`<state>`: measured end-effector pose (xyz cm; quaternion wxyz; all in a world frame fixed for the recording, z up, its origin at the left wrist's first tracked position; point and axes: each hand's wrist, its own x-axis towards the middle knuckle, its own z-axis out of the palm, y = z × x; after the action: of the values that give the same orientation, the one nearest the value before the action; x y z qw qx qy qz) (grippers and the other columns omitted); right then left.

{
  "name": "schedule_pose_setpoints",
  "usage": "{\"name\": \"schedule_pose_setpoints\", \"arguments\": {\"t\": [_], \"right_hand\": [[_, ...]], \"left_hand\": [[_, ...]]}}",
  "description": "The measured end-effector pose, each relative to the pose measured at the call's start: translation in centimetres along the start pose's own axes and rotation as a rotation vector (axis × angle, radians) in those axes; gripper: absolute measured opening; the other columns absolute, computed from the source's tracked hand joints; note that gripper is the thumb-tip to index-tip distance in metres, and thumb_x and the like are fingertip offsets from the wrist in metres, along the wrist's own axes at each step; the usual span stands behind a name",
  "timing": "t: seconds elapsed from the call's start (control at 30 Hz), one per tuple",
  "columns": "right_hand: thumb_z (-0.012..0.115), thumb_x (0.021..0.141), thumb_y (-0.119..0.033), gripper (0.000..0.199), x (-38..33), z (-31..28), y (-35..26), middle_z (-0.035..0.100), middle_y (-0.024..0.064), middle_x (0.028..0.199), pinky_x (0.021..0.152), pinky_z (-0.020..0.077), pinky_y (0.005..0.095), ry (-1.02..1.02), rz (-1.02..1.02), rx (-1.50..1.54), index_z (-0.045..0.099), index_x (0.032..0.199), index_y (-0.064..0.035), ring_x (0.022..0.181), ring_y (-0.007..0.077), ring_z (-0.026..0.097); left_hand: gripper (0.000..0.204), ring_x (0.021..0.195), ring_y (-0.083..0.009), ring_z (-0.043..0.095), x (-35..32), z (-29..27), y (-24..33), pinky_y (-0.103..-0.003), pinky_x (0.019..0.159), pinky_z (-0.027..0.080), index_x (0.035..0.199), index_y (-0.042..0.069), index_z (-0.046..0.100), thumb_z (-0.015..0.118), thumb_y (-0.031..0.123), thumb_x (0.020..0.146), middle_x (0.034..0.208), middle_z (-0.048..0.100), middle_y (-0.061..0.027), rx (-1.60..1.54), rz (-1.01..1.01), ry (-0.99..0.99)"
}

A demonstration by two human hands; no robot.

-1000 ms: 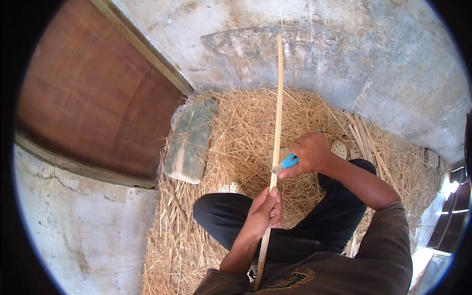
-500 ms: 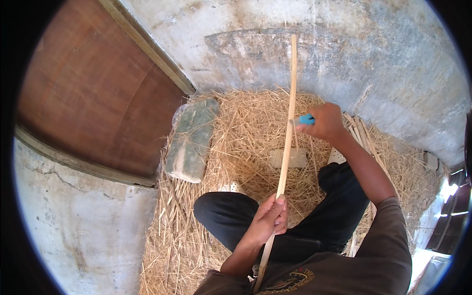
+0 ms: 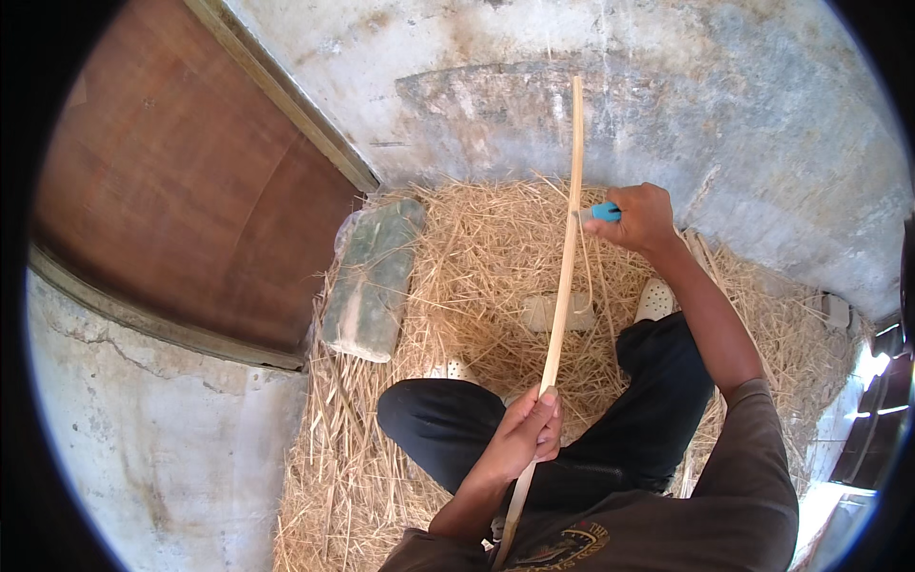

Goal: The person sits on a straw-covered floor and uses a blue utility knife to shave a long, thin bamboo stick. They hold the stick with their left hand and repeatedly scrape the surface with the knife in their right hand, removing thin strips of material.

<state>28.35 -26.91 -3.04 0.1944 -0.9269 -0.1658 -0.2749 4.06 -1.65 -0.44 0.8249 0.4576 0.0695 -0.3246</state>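
Note:
A long, pale strip, seemingly bamboo (image 3: pixel 563 286), runs from my lap out toward the wall. My left hand (image 3: pixel 526 431) is wrapped round its lower part, above my lap. In my right hand (image 3: pixel 640 221) is a blue-handled utility knife (image 3: pixel 605 212), its blade touching the strip's right side in the upper half. A thin curled shaving (image 3: pixel 588 267) hangs below the blade beside the strip. The strip's near end rests against my dark shirt.
Straw and shavings (image 3: pixel 457 257) cover the ground. A greenish slab (image 3: pixel 374 276) lies at left, near a brown door panel (image 3: pixel 200 191). A pale block (image 3: pixel 558 312) sits between my legs. A concrete wall (image 3: pixel 724 105) stands ahead. More strips lie at right.
My right hand and the knife have moved slightly up and away along the strip. The strip's far end has shifted a little right. A hanging shaving now shows more plainly.

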Motion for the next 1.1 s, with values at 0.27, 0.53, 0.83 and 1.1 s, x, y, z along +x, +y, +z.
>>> {"name": "schedule_pose_setpoints", "arguments": {"t": [0.27,0.53,0.83,1.1], "right_hand": [[0.06,0.082,-0.062,0.059,-2.3,-2.4,-0.4,0.045,0.007,0.046,0.044,0.0396,0.0381,0.057,0.174,0.008,0.058,0.06,-0.0075,0.041,0.0258,0.049],[0.065,0.066,-0.076,0.069,-6.3,-1.9,-8.7,0.045,0.0059,0.042,0.04,0.0368,0.0366,-0.26,-0.268,0.291,0.052,0.049,-0.0106,0.037,0.0236,0.05],[0.065,0.061,-0.08,0.072,-6.4,-0.5,-9.4,0.042,0.0041,0.04,0.039,0.0362,0.0355,-0.262,-0.367,0.227,0.049,0.047,-0.011,0.035,0.0232,0.047],[0.066,0.056,-0.082,0.073,-5.4,-0.1,-8.8,0.041,0.0027,0.043,0.041,0.0348,0.0348,-0.075,-0.392,0.207,0.044,0.049,-0.0125,0.037,0.0213,0.045]], "left_hand": [[0.023,0.042,-0.0057,0.027,-0.8,-0.2,0.2,-0.022,0.042,0.027,0.092,0.007,0.048,0.04,0.025,0.104,0.06,0.033,0.0037,-0.012,0.066,0.089],[0.024,0.047,-0.0044,0.028,0.4,-1.0,1.1,-0.021,0.044,0.026,0.101,0.006,0.049,0.038,0.027,0.105,0.062,0.033,0.0033,0.018,0.116,0.081],[0.022,0.047,-0.0046,0.029,0.1,-0.6,0.6,-0.021,0.044,0.027,0.107,0.005,0.046,0.045,0.026,0.103,0.062,0.035,0.0037,0.18,0.138,0.18],[0.018,0.046,-0.0042,0.029,0.1,-0.4,1.3,-0.021,0.044,0.029,0.106,0.006,0.044,0.048,0.023,0.102,0.063,0.035,0.0041,0.156,0.132,0.144]]}}
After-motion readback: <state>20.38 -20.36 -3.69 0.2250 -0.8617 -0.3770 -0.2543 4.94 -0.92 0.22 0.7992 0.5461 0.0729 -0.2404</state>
